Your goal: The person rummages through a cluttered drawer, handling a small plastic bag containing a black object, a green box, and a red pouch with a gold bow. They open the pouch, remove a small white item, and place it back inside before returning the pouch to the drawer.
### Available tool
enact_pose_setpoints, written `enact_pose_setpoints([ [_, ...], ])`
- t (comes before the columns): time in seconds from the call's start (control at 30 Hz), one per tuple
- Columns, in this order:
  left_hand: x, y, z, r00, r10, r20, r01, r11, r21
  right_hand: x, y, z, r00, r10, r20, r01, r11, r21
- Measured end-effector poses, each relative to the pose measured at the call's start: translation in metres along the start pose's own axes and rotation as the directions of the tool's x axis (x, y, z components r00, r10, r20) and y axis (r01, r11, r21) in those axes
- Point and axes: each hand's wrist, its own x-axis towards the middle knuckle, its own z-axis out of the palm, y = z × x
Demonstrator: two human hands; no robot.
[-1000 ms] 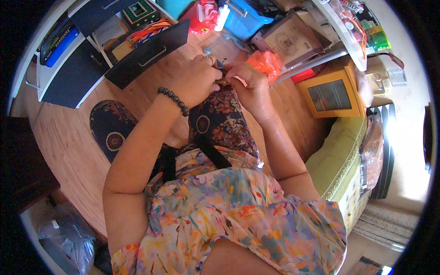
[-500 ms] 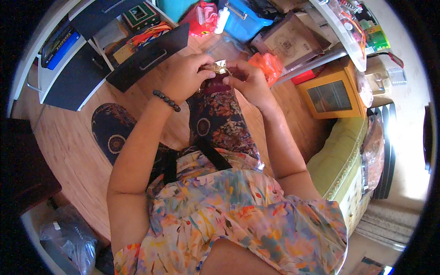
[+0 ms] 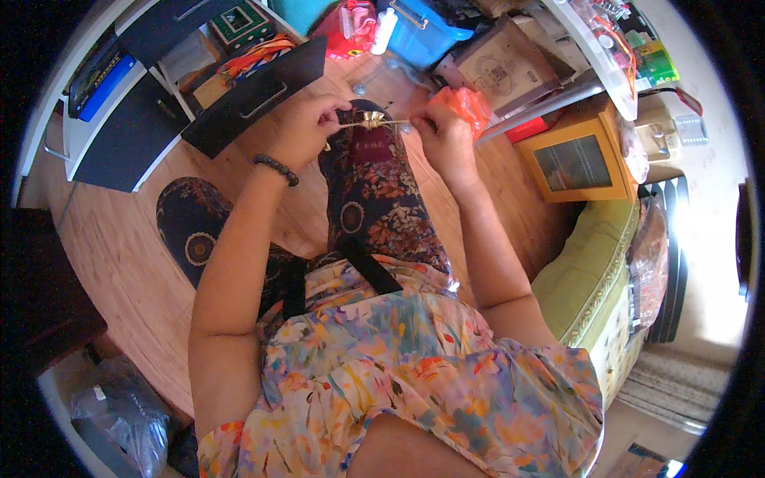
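A small maroon pouch with light printing rests on my raised knee, its shiny gold top bunched together. From that gathered top a thin pale cord runs out to both sides, pulled straight. My left hand, wearing a dark bead bracelet, pinches the cord on the left. On the other side my right hand grips the opposite end with curled fingers. Neither hand touches the pouch body.
An open dark drawer stands ahead on the left, with colourful cloth in it. Ahead on the right are an orange plastic bag, a cardboard box and a blue bin. A yellow cabinet and green cushioned seat lie rightward.
My hands have moved apart, left and right, from close around the gold top. The cord now stretches taut between them, and more of the maroon pouch shows.
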Motion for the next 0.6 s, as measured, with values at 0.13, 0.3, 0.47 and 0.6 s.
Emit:
enact_pose_setpoints([
  [0.13, 0.0, 0.005, 0.0, 0.99, 0.13, -0.05, -0.11, 0.951, 0.29, 0.001, 0.013, 0.005, 0.999, 0.037, -0.029, -0.036, 0.999, 0.023],
  [0.3, -0.006, -0.008, 0.004, 0.995, -0.09, 0.032, 0.089, 0.996, 0.025, 0.0, 0.014, 0.008, 1.0, 0.003, -0.019, 0.0, 0.99, 0.141],
  [0.47, -0.001, -0.018, 0.021, 0.946, -0.307, 0.103, 0.324, 0.906, -0.271, -0.002, 0.017, 0.013, 0.975, 0.187, 0.117, -0.218, 0.901, 0.375],
  [0.6, -0.001, 0.001, 0.03, 0.984, -0.169, 0.046, 0.175, 0.97, -0.169, -0.001, 0.02, 0.026, 0.975, 0.156, 0.158, -0.21, 0.878, 0.43],
])
